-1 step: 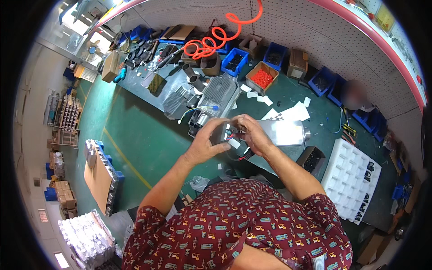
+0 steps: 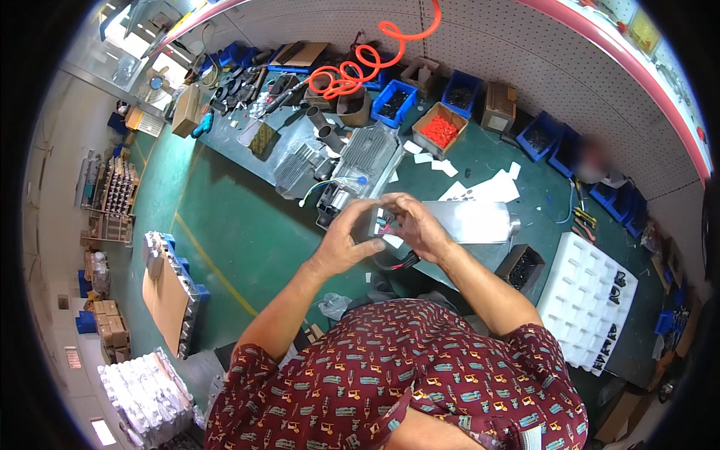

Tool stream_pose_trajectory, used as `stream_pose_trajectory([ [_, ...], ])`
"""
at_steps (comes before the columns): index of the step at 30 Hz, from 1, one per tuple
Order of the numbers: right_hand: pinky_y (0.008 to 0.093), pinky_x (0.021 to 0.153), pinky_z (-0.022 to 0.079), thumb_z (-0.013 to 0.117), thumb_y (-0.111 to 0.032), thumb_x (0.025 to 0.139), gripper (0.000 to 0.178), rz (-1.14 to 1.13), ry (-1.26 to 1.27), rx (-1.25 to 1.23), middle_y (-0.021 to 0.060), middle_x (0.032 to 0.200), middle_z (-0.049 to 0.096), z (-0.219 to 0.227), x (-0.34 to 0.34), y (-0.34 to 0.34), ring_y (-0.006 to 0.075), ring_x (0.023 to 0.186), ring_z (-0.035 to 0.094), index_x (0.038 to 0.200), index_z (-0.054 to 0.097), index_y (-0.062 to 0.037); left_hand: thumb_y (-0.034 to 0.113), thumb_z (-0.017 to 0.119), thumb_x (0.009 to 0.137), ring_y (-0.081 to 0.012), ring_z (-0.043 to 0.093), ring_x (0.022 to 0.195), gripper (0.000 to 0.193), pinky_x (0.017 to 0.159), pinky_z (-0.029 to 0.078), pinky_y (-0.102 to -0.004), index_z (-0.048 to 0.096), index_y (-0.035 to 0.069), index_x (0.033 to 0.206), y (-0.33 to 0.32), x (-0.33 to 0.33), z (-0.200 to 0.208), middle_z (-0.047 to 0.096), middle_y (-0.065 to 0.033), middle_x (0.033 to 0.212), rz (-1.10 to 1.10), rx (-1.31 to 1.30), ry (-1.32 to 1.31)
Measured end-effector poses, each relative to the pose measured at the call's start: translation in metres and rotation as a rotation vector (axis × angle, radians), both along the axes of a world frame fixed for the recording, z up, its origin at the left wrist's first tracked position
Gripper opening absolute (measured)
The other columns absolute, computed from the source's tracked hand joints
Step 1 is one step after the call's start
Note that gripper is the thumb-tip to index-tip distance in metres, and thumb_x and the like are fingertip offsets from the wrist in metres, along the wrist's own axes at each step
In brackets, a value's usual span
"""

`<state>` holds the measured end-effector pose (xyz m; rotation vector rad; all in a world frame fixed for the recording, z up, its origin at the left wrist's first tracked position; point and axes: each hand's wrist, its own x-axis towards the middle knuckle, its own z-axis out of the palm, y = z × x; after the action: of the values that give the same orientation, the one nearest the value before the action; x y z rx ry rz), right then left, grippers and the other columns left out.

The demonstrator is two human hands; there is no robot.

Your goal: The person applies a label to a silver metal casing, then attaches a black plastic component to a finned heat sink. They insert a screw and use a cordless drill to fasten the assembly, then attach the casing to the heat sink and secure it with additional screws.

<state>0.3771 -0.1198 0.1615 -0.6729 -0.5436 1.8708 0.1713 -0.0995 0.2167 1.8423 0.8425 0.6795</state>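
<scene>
Both hands are at the bench's near edge, curled around a small dark wired part (image 2: 383,219) with white pieces and thin coloured wires. My left hand (image 2: 343,244) holds its left side, thumb toward the right. My right hand (image 2: 421,227) closes on its other side, with fingertips meeting the left ones at the top. Fingers hide much of the part. A black cable (image 2: 406,262) with a bit of red hangs below my right hand. Right of the hands lies a silver metal housing (image 2: 476,222). Beyond them is a grey finned metal unit (image 2: 369,159) with a thin yellow-and-blue wire.
A box of red pieces (image 2: 440,130) and blue bins (image 2: 393,103) line the back. An orange coiled hose (image 2: 365,60) hangs above. At right are a small box of black parts (image 2: 520,267), a white foam tray (image 2: 585,300) and pliers (image 2: 583,223). White paper (image 2: 487,189) lies behind the housing.
The black cable below my right hand has swung, and more of it shows. The wired part has turned slightly between my fingers. The whole view has shifted a little.
</scene>
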Motion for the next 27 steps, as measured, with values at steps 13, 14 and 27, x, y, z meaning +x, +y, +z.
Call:
stream_pose_trajectory([
  [13,0.0253,0.084,0.049,0.073,-0.004,0.091,0.024,0.144,-0.404,0.305,-0.0011,0.100,0.059,-0.007,-0.088,0.038,0.0080,0.093,0.057,0.111,0.059,-0.0030,0.038,0.080,0.088,-0.0183,0.059,0.113,0.068,0.098,0.048,-0.0338,0.053,-0.003,0.134,0.022,-0.094,-0.036,0.062,-0.0114,0.123,0.193,-0.280,-0.147],
  [14,0.0252,0.083,0.049,0.073,-0.003,0.090,0.024,0.166,-0.383,0.294,-0.0013,0.098,0.059,-0.011,-0.092,0.044,0.0076,0.092,0.057,0.109,0.058,-0.0034,0.037,0.080,0.087,-0.0186,0.059,0.112,0.068,0.098,0.048,-0.0340,0.053,-0.004,0.134,0.032,-0.106,-0.038,0.062,-0.0123,0.123,0.153,-0.252,-0.109],
  [27,0.0256,0.064,0.047,0.078,-0.022,0.091,0.026,0.186,-1.063,0.218,0.0008,0.087,0.064,0.035,-0.146,0.075,0.0080,0.076,0.057,0.100,0.067,-0.0012,0.038,0.081,0.082,-0.0266,0.062,0.105,0.067,0.093,0.049,-0.0375,0.058,0.000,0.132,0.137,-0.185,-0.045,0.062,-0.0149,0.115,-0.169,0.014,-0.030],
])
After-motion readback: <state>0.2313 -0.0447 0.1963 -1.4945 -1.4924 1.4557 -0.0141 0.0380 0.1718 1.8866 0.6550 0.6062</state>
